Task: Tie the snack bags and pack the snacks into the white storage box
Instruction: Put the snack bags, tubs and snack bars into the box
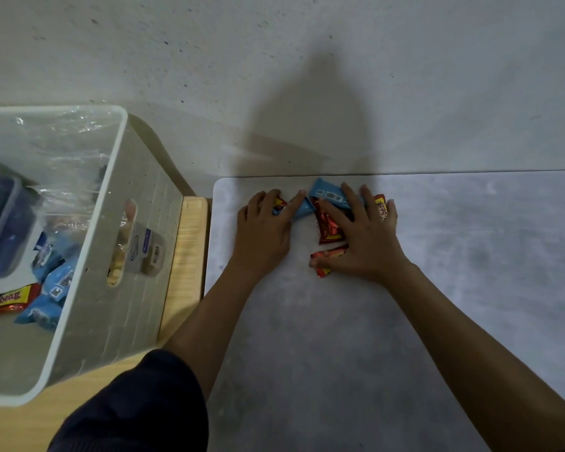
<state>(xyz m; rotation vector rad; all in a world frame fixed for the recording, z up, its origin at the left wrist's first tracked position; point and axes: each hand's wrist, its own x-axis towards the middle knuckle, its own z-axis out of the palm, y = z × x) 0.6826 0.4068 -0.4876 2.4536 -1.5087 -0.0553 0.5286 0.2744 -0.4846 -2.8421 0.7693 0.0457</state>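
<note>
Several small snack packs, blue (327, 193) and red (327, 225), lie bunched at the far left corner of the grey table (340, 337). My left hand (264, 228) lies flat with its fingers over a blue pack (302, 208) at the left of the bunch. My right hand (362, 238) is spread flat over the red and blue packs, its thumb by a red pack (327, 256) nearest me. The white storage box (88, 256) stands to the left on a wooden stool and holds more blue and red packs and clear snack bags.
The wooden stool (188, 256) under the box touches the table's left side. A grey wall runs behind the table. The table's surface stretches bare to the right and towards me. A dark sleeve (137, 406) shows at the bottom left.
</note>
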